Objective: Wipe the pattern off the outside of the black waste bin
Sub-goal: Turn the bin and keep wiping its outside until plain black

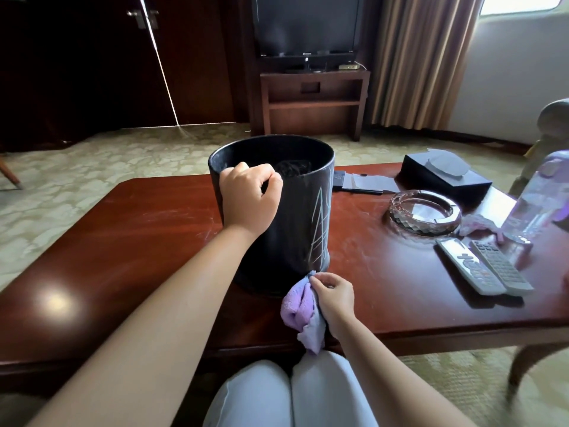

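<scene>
- A room with patterned carpet (92,167), a dark door at the back left, striped curtains (421,57) by a bright window, and a television (306,24) on a wooden stand (314,100).
- In front, a low, glossy reddish-brown table (123,241) fills the middle of the view; the person's knees in pale trousers show below its near edge.
- The black waste bin (286,235) stands upright on the table, near its centre and close to the near edge. Pale chalk-like lines, long thin triangles, mark its outer wall on the right side.
- The left hand (251,200) grips the bin's near rim, fingers curled over the top edge and into the opening.
- The right hand (334,295) pinches a bunched purple cloth (300,309); the top tip of the cloth touches the bin's wall at its base, just under the lines, and the rest hangs down past the table edge.
- To the right on the table: a glass ashtray (423,212), two grey remote controls (485,269) side by side, a crumpled pinkish tissue, and a clear plastic bottle (538,198) with a purple cap.
- Further back sit a black tissue box (443,177) and a flat dark folder with papers (357,183), just behind the bin.
</scene>
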The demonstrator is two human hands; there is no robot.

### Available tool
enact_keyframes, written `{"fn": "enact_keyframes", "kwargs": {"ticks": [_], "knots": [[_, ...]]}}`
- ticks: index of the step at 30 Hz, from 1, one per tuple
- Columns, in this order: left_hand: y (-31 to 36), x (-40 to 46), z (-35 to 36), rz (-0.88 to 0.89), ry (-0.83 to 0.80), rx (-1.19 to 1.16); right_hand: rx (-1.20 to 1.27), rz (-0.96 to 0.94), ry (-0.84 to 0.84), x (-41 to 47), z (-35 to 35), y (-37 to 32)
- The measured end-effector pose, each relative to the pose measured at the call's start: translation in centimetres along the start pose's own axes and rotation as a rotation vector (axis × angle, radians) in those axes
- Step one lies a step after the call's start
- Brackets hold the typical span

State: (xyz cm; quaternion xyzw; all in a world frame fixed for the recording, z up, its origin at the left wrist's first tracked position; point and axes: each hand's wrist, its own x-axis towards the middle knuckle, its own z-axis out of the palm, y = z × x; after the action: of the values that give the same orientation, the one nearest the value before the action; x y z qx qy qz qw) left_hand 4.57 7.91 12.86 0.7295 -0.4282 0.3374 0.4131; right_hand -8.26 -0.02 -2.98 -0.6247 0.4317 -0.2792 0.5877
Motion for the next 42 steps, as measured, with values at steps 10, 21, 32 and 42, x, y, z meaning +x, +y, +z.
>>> {"fn": "enact_keyframes", "kwargs": {"ticks": [10,21,32,42], "knots": [[0.0,0.0,0.0,0.017,0.013,0.015,0.307,-0.212,0.173,-1.8,1.8,-5.9],[-0.1,-0.1,0.0,0.01,-0.01,-0.001,0.174,-0.089,0.225,-2.1,1.7,-7.3],[0.0,0.0,-0.2,0.003,-0.02,-0.004,0.03,0.05,0.173,-1.7,0.8,-6.9],[-0.1,0.0,-0.2,-0.009,-0.044,0.006,0.096,-0.077,0.216,-1.6,0.0,-10.1]]}}
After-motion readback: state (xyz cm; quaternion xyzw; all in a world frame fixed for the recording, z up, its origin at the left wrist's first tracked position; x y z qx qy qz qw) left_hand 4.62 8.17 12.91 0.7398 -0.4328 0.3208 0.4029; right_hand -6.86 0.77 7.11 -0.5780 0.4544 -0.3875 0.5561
